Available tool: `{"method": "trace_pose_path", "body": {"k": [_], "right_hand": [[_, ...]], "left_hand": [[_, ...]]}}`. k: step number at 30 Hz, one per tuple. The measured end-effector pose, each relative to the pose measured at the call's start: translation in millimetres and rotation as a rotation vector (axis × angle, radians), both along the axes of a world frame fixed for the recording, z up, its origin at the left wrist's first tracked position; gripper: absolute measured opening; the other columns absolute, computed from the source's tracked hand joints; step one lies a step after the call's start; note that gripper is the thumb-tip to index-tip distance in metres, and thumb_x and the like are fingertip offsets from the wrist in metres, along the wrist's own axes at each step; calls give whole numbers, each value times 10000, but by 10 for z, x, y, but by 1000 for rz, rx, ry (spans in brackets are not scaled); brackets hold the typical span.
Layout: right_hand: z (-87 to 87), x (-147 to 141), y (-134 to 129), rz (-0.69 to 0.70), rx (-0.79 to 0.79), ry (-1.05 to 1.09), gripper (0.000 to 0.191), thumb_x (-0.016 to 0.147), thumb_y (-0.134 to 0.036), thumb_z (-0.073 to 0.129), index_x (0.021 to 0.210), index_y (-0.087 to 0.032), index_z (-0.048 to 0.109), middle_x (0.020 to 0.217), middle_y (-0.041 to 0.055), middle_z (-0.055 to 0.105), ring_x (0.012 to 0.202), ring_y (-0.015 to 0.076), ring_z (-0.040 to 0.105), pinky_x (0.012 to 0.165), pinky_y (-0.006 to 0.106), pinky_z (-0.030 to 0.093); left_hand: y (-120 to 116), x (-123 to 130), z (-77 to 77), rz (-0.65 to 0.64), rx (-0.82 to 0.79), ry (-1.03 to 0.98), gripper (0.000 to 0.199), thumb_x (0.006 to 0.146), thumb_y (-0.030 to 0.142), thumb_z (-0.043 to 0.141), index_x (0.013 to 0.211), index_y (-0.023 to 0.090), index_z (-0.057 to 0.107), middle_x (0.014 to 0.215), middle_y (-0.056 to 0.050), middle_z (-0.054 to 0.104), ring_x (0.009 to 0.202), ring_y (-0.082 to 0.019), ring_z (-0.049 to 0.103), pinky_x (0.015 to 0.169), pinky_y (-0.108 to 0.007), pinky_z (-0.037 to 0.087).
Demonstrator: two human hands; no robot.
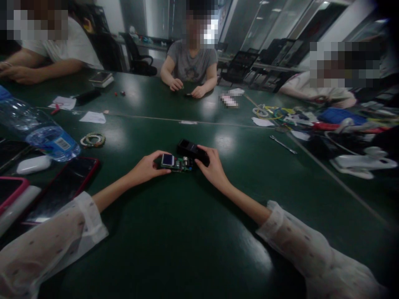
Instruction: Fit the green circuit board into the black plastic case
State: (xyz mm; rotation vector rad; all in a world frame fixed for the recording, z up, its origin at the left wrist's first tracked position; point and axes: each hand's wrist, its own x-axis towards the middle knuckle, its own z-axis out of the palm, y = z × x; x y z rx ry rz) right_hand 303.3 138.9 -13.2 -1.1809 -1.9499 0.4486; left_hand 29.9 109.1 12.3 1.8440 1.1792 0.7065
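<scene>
My left hand [149,167] grips the left end of a green circuit board [179,164] with a small screen [168,160] on it, thumb at the near edge and fingers at the far edge. Just behind the board, a black plastic case [188,146] sits at a slant on the table. Around the right end of that case my right hand [213,166] is closed, its thumb close to the board's right end. Whether that thumb touches the board, I cannot tell.
On the green table [162,241], a water bottle [40,128], phones [65,187] and bracelets [92,140] lie at left. A wrench [283,144] and a tangle of cables [274,111] are to the right. Several people sit around the table; a person opposite [193,62] handles small parts.
</scene>
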Motion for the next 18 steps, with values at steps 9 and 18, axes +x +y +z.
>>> {"method": "trace_pose_path", "body": {"k": [9,18], "right_hand": [[46,-8,-37,4,-10,17,549,845,-228,606,1350,-328,414,1230,82,444,1180,272,472,1018,545,431],[-14,17,13,18,-32,31,557,838,-188,606,1343,-333,421,1254,72,471,1179,259,485,1017,539,434]], "left_hand": [[-14,-11,24,-31,-10,23,585,761,372,708,1280,271,459,1217,-65,559,712,-144,579,613,-305,478],[-22,-9,22,-23,8,46,585,766,379,697,1286,261,456,1250,-86,552,791,-177,599,683,-343,492]]}}
